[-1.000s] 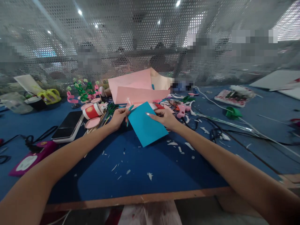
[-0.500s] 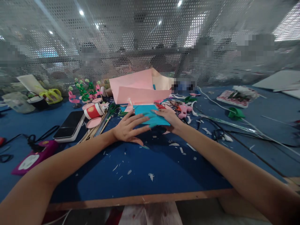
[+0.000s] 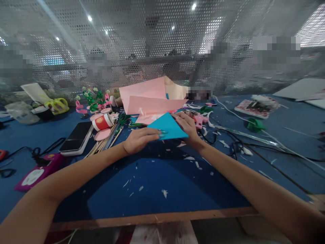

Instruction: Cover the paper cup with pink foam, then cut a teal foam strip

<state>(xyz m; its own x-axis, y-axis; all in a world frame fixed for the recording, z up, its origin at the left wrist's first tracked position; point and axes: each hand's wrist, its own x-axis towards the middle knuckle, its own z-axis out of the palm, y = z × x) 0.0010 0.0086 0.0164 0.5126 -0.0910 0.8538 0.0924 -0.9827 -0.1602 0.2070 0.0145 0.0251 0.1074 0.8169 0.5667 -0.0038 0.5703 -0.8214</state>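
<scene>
A teal sheet of paper is held just above the blue table, folded into a triangle shape. My left hand pinches its near left edge with curled fingers. My right hand grips its right side, fingers under and behind the sheet. Behind the hands lie large pink paper sheets. Small white paper scraps are scattered on the table in front of my arms.
At the left are a phone, a red paper cup lying on its side, wooden sticks, green scissors and pink-green paper flowers. Cables and a pink glue gun lie right. A perforated metal screen backs the table.
The teal sheet went from a flat rectangle held upright to a folded triangle. My left hand pressed flat on it, then curled to pinch its edge.
</scene>
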